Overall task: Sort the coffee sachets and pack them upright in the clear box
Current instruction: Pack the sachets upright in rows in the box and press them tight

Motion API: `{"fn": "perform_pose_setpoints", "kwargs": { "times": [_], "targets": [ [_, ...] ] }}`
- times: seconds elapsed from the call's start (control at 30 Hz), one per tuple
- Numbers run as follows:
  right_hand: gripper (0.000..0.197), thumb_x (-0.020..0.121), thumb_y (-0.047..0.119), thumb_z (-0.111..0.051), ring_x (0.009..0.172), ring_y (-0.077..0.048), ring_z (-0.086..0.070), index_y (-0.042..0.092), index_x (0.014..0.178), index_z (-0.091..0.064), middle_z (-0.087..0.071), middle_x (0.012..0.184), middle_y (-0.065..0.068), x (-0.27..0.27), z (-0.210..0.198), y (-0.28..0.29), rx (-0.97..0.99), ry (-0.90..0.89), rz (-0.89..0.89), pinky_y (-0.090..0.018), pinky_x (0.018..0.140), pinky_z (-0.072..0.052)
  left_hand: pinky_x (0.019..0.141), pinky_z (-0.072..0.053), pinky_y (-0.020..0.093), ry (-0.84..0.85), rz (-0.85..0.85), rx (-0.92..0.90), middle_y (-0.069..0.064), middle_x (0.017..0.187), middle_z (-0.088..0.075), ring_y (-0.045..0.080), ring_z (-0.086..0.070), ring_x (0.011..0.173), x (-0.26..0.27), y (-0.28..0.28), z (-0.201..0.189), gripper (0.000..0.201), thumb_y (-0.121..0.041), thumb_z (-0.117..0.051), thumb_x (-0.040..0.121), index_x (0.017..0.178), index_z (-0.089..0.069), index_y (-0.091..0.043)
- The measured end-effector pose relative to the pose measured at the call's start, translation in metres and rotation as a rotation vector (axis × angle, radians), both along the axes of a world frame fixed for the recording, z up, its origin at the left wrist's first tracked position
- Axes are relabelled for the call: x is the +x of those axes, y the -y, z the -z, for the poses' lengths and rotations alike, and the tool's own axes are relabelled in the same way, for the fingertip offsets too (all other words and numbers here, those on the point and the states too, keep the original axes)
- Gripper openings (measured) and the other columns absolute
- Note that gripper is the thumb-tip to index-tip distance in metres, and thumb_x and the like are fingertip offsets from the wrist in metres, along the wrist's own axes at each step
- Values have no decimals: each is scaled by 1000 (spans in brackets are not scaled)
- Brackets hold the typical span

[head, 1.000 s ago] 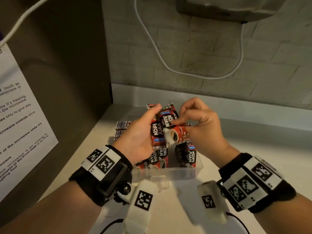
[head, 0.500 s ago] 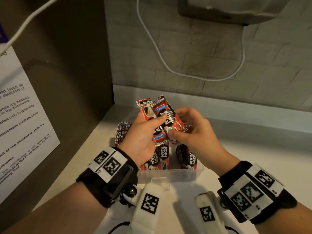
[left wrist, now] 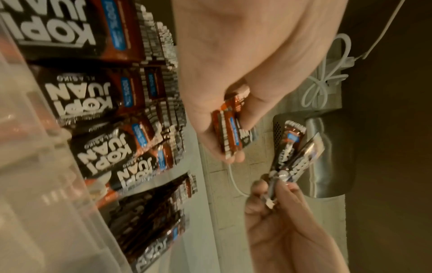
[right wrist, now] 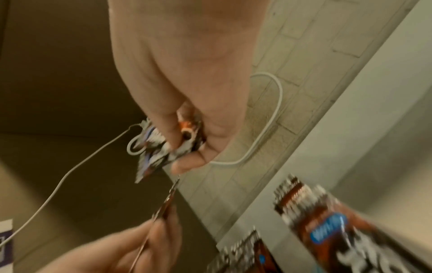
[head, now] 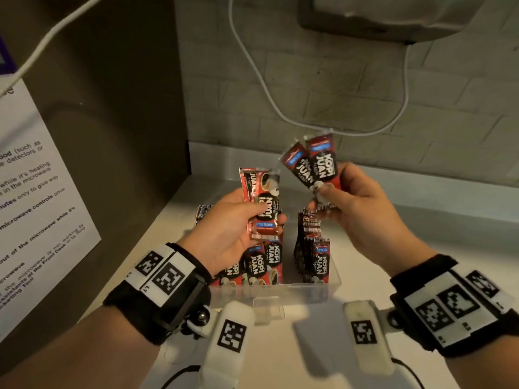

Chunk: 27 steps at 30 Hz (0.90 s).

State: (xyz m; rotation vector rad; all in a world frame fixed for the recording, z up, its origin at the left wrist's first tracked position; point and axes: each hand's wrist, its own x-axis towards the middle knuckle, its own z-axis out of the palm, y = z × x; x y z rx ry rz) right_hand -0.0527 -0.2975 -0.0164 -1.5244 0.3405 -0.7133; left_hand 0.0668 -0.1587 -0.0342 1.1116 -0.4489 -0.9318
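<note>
Both hands w/ sachets: left hand (head: 230,220) two upside-down sachets (head: 264,203), right hand (head: 362,214) two upright sachets (head: 314,167).

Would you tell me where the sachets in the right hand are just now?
In the head view, the right hand pinches two sachets by their lower ends, raised above the clear box at its right side, in front of the tiled wall.

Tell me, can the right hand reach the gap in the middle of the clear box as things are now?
Probably yes. The right hand hovers just above the clear box, and the gap between the standing rows is open from above. It already grips two sachets, so it can lower them in.
</note>
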Motion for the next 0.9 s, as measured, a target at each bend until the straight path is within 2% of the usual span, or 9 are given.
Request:
{"fn": "perform_pose_setpoints", "kwargs": {
  "times": [0.1,0.2,0.27,0.4,0.47,0.57,0.73,0.83,0.9],
  "targets": [
    [16,70,-2,-67,56,-13,-60,10,81,-63,-64,70,-3,-10,-15,7,-113,-89,-185,-20,52,-49,61,-59,30,106,24,72,7,88,-74,17,-72,72,7,-6,-1,19,-6,-61,90,108,-65,-11],
    [22,66,-10,-71,56,-12,-60,6,79,-66,-67,66,-3,-12,-23,8,-297,-309,-279,-18,49,-48,76,-59,39,172,61,153,11,102,-74,22,-71,86,11,-9,0,21,-9,-65,88,109,-66,-14],
    [24,68,-14,-73,57,-16,-60,5,78,-61,-66,68,-6,-9,-22,6,-387,-418,-215,-19,47,-47,81,-57,41,217,103,194,11,102,-74,23,-70,88,10,-9,1,19,-10,-64,89,107,-66,-16],
    [30,68,-5,-79,59,-21,-63,13,74,-56,-64,72,-3,-1,-16,3,-512,-517,-60,-25,49,-50,82,-55,40,286,176,238,9,105,-74,23,-70,92,5,-8,2,17,-14,-60,93,108,-65,-19],
    [30,69,-4,-79,59,-22,-64,13,73,-55,-64,73,-4,1,-14,2,-513,-530,-57,-28,50,-50,81,-55,38,281,189,246,7,106,-74,21,-70,90,4,-8,3,18,-14,-59,93,110,-64,-20],
    [29,71,-8,-76,55,-17,-63,10,72,-53,-64,69,-8,0,-14,4,-439,-515,-92,-21,47,-46,74,-54,34,256,220,235,8,105,-74,18,-70,84,3,-9,2,22,-19,-59,93,115,-61,-18],
    [29,75,-11,-71,57,-23,-58,8,86,-52,-62,71,-12,-2,-15,5,-330,-425,-103,-22,42,-45,67,-52,29,199,379,200,12,105,-73,22,-69,86,1,-11,-3,48,-38,-61,76,121,-56,-21],
    [35,78,-9,-69,59,-15,-59,14,97,-51,-61,81,-9,-3,-14,5,-352,-417,-153,-23,47,-46,67,-51,30,162,387,190,12,94,-74,22,-68,78,0,-9,-2,39,-31,-61,84,122,-54,-22],
    [33,79,-9,-67,64,-17,-61,14,97,-53,-62,85,-7,-4,-12,6,-330,-403,-201,-24,51,-49,64,-53,29,127,340,191,8,85,-72,20,-67,72,0,-8,-1,27,-21,-58,92,119,-56,-22]
  ]
}}
